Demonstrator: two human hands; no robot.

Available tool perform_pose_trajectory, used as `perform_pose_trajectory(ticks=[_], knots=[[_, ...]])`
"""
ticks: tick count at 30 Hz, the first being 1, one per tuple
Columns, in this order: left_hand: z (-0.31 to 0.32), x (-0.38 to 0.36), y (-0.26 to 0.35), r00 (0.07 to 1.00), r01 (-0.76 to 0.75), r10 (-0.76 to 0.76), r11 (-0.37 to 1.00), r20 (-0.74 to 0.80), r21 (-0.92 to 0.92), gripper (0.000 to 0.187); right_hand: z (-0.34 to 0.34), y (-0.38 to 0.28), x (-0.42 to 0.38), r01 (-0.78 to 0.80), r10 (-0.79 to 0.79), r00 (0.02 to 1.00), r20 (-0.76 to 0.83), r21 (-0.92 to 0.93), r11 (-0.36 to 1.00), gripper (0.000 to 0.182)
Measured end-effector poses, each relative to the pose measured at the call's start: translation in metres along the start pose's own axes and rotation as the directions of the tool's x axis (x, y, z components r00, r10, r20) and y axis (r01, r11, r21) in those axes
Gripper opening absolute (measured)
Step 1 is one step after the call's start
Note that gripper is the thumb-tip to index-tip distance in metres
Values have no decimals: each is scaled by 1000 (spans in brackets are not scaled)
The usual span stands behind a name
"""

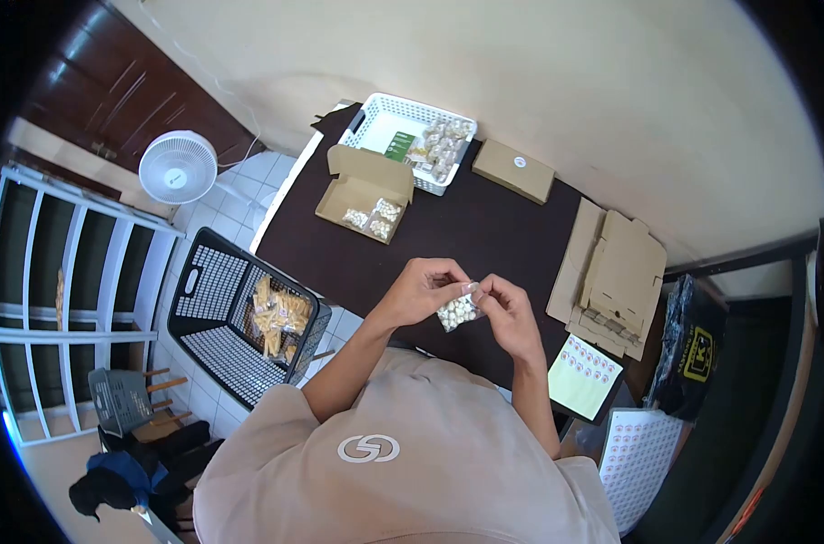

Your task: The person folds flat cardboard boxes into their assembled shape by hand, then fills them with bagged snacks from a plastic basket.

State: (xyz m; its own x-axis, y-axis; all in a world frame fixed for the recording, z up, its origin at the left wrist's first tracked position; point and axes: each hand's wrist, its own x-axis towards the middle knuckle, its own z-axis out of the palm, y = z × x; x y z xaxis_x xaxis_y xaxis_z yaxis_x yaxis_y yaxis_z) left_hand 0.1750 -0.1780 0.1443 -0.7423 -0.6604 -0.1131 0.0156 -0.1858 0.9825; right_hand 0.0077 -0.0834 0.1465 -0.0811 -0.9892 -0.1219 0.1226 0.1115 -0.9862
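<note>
Close to my body, over the near edge of the dark table, I hold a small clear bag of whitish pieces (458,313). My left hand (424,292) pinches its top edge from the left. From the right, my right hand (508,313) grips the same edge, and the two sets of fingertips nearly meet. The filled part of the bag hangs below them. Farther left on the table, an open cardboard box (336,201) has its lid raised and contains several similar bags (384,211).
A white basket (443,186) with bagged goods stands at the back, beside a closed box (513,170). Flattened cardboard boxes (625,272) and a sticker sheet (582,376) lie to the right. A black crate (214,263) of yellowish packs and a fan (178,168) are left.
</note>
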Motion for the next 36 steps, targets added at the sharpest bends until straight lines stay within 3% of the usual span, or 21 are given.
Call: perform_pose_trajectory(ticks=[4,11,13,15,17,19,20,22,23,25,29,31,36], knots=[[-6,-11,-22,991,-40,40,999,-124,2,8,21,21,9,31,-50,993,-103,-173,984,16],[-26,-26,-25,953,39,-55,997,-299,-60,7,42,20,16,-24,12,999,-43,-292,956,15],[-40,-24,-39,944,6,4,1000,-331,30,8,43,19,17,-50,47,999,-16,-271,961,14],[-68,-18,-53,711,-22,175,974,-681,228,8,43,15,15,-79,84,996,7,-246,966,14],[-126,-16,-60,555,-139,77,990,-828,-1,7,37,8,6,-48,46,999,-18,-112,993,13],[-167,-17,-54,586,-104,230,972,-777,210,8,24,9,4,-79,74,996,-49,-108,991,12],[-177,-11,-53,585,-104,224,974,-780,202,8,17,13,4,-124,114,987,-110,-93,988,12],[-199,1,-43,699,-98,287,946,-655,309,9,2,23,5,-182,165,969,-182,-81,980,11],[-213,11,-48,696,-95,286,946,-659,310,9,-3,24,7,-196,179,959,-220,-58,979,12],[-241,35,-76,842,-13,235,909,-486,417,12,-7,20,14,-157,134,955,-263,-70,985,15],[-262,75,-90,901,98,190,785,-389,612,15,-3,11,28,-129,103,935,-339,-55,990,13],[-275,93,-97,959,193,6,717,-283,670,12,1,10,34,-142,110,927,-358,-64,988,12],[-294,123,-137,970,146,-4,806,-243,573,14,16,13,49,-147,119,899,-422,-34,989,13]])
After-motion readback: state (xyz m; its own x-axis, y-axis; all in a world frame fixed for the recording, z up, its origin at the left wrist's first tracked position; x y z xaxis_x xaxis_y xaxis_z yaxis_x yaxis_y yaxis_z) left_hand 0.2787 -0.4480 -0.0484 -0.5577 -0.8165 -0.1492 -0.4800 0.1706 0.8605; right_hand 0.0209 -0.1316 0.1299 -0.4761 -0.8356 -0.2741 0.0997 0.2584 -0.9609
